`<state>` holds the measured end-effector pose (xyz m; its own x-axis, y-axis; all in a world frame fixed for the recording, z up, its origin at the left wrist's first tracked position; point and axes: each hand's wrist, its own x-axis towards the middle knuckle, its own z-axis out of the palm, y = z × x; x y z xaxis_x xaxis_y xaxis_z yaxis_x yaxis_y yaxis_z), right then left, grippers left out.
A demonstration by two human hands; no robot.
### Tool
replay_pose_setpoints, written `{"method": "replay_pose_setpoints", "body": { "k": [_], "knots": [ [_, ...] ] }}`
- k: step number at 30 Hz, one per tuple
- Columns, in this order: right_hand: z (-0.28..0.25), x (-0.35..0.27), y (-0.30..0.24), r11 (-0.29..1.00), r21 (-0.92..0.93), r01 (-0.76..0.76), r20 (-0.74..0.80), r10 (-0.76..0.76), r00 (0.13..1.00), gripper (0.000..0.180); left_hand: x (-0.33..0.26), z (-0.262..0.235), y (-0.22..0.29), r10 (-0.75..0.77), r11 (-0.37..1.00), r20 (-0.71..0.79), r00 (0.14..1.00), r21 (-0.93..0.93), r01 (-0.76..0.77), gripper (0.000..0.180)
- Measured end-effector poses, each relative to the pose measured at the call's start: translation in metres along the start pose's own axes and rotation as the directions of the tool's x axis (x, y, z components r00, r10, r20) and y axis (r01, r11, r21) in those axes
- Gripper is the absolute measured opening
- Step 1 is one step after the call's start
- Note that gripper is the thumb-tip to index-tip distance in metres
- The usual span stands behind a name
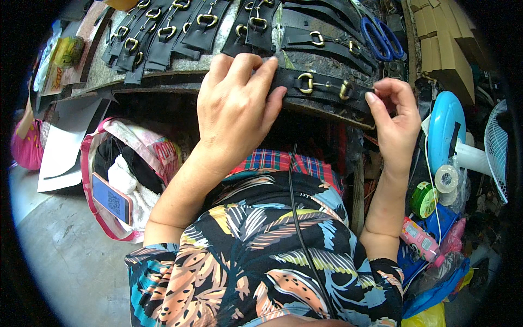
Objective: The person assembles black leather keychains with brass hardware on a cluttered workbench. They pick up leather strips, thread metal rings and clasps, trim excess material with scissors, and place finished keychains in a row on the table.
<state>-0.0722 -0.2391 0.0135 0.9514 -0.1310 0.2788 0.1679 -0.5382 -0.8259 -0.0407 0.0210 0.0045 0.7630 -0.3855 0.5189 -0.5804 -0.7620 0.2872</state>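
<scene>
A black leather strap (328, 90) with a brass-coloured horsebit fitting lies along the near edge of the worktable, between my two hands. My left hand (234, 103) is at its left end, fingers bent and pressing down on it; the fingertips are partly hidden. At the right end, the thumb and forefinger of my right hand (396, 111) pinch the strap's tip. Just beyond lies another black strap (335, 43) with the same kind of fitting. Several similar straps (163, 35) are laid side by side at the far left of the table.
Blue-handled scissors (383, 39) lie at the table's far right. Cardboard boxes (444, 52) stand beyond them. To the right are a blue-and-white fan (447, 131), tape rolls (424, 199) and a pink bottle (420, 240). A cloth bag holding a phone (111, 199) sits at lower left.
</scene>
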Motion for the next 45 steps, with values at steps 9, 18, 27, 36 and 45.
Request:
{"method": "replay_pose_setpoints", "body": {
  "k": [9, 18, 27, 36, 45],
  "knots": [
    [0.044, 0.015, -0.029, 0.791, -0.327, 0.516, 0.203, -0.475, 0.856, 0.028, 0.007, 0.005, 0.007, -0.027, 0.964, -0.023, 0.999, -0.264, 0.020, 0.021],
    [0.045, 0.023, -0.017, 0.919, -0.041, 0.392, 0.318, -0.360, 0.877, 0.016, 0.008, 0.006, 0.008, -0.184, 0.859, 0.046, 0.982, -0.479, 0.183, 0.015],
    [0.045, 0.021, -0.015, 0.926, -0.057, 0.374, 0.184, -0.359, 0.915, 0.026, 0.011, 0.003, 0.009, -0.227, 0.840, 0.104, 0.968, -0.482, 0.248, 0.018],
    [-0.010, 0.009, -0.011, 0.870, -0.340, 0.357, 0.111, -0.340, 0.934, 0.019, 0.008, 0.003, -0.001, 0.118, 0.984, -0.059, 0.991, -0.124, -0.124, 0.026],
    [-0.008, 0.000, 0.008, 0.879, -0.302, 0.368, 0.156, -0.336, 0.929, 0.025, 0.011, 0.009, 0.001, 0.182, 0.978, -0.022, 0.983, -0.099, -0.184, 0.030]
  ]
}}
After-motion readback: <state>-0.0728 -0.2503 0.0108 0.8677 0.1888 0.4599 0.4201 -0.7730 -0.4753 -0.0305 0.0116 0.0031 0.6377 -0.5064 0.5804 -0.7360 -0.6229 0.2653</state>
